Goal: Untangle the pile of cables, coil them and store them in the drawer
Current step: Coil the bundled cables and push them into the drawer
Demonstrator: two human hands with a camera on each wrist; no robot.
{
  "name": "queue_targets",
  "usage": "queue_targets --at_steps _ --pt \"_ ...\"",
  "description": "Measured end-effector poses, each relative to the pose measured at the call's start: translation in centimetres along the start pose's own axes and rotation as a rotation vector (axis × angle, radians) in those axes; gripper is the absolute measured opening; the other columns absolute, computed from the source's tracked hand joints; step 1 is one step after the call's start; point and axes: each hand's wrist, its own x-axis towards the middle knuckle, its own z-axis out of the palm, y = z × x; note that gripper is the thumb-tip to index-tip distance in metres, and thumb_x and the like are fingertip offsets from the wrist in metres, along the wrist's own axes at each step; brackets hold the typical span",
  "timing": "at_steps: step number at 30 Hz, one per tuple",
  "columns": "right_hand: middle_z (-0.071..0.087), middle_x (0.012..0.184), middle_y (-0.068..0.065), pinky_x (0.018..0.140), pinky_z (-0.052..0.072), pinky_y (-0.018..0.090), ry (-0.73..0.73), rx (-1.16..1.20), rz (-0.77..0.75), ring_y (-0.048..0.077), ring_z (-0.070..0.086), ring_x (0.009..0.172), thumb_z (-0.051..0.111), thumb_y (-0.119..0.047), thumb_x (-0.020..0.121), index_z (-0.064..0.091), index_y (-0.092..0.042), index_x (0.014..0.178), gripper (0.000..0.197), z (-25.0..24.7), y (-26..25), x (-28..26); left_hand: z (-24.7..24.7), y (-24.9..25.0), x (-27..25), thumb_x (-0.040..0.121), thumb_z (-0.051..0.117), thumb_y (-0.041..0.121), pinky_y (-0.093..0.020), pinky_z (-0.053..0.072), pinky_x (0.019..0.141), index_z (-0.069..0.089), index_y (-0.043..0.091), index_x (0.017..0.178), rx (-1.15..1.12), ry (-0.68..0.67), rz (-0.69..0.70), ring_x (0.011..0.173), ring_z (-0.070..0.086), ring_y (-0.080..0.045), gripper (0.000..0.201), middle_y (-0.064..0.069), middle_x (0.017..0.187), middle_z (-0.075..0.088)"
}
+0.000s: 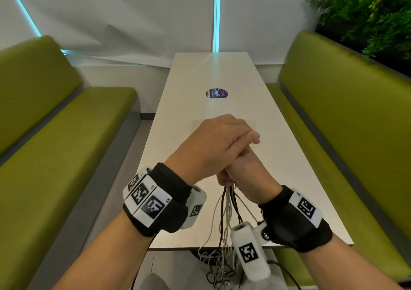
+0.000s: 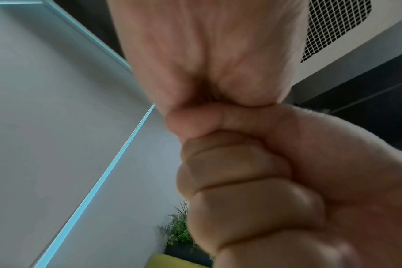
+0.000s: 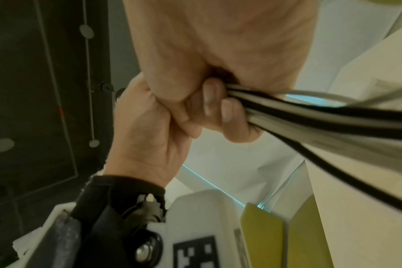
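Hanging from two stacked fists above the near end of the table (image 1: 222, 72), the cables (image 1: 225, 209) are a bunch of white and dark strands that drops past the table's near edge into a tangled heap low down near the person's lap.

The right hand (image 1: 249, 174) is curled round the bunch, and the strands leave it at the bottom of the fist. The left hand (image 1: 211, 143) lies on top of the right, touching it, its fingers folded over; whether it grips cable as well cannot be told from the head view.

The right wrist view shows what the head view hides: the right hand's fingers (image 3: 213, 101) clamp flat grey and black strands against the palm, and the left hand (image 3: 149, 137) wraps round the right hand's thumb side, with no strand plainly inside it.

The left wrist view shows only a closed left hand (image 2: 207, 63) pressed on the knuckles of the right hand (image 2: 252, 172); no cable shows there.

Green padded benches (image 1: 55, 134) flank the table, a round dark sticker (image 1: 216, 93) sits on its top, and a leafy plant (image 1: 367, 12) stands at the far right.
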Motion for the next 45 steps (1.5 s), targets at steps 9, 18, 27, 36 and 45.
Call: queue_targets --at_steps 9,18,27,36,45 --pt "0.025 0.048 -0.004 0.041 0.018 0.022 -0.088 0.434 -0.021 0.01 0.019 0.039 0.042 -0.008 0.096 0.037 -0.007 0.067 0.029 -0.5 -0.8 0.2 -1.0 0.2 -0.3 0.098 0.047 0.042 -0.033 0.034 0.114 0.045 0.016 0.143 -0.411 0.057 -0.059 0.137 0.039 -0.008 0.052 0.003 0.151 0.042" --pt "0.015 0.044 -0.005 0.042 0.008 0.023 -0.189 0.591 -0.085 0.012 0.008 0.039 0.055 -0.017 0.096 0.022 -0.023 0.056 0.053 -1.4 -4.5 -0.2 7.4 2.6 -8.5 0.09 0.053 0.057 -0.029 0.044 0.06 0.057 0.024 0.088 -1.035 0.189 -0.448 0.062 0.049 -0.015 0.033 0.004 0.069 0.053" --pt "0.018 0.046 -0.004 0.043 0.01 0.025 -0.202 0.457 -0.152 0.014 0.01 0.039 0.056 -0.017 0.096 0.023 -0.022 0.059 0.05 -1.5 -4.0 0.1 10.4 -1.9 -12.8 0.092 0.061 0.043 -0.04 0.021 0.053 0.033 0.014 0.058 -0.797 -0.154 -0.601 0.05 0.023 -0.017 0.053 -0.001 0.053 0.028" --pt "0.018 0.043 -0.006 0.039 0.013 0.02 -0.085 0.667 -0.129 0.01 0.013 0.036 0.054 -0.038 0.092 0.022 -0.02 0.058 0.051 -4.0 -2.7 1.9 5.3 -3.5 -8.4 0.078 0.067 0.06 -0.031 0.051 0.091 0.047 0.033 0.133 -0.877 -0.161 -0.388 0.098 0.068 -0.015 0.064 -0.001 0.101 0.07" --pt "0.018 0.043 -0.006 0.039 0.013 0.018 -0.156 0.66 -0.118 0.01 0.012 0.036 0.055 -0.036 0.094 0.026 -0.022 0.055 0.051 -4.3 -1.9 5.0 6.3 -4.0 -2.5 0.092 0.058 0.031 -0.027 0.051 0.074 0.064 0.007 0.088 -0.85 -0.064 -0.368 0.077 0.065 -0.014 0.025 -0.002 0.08 0.069"
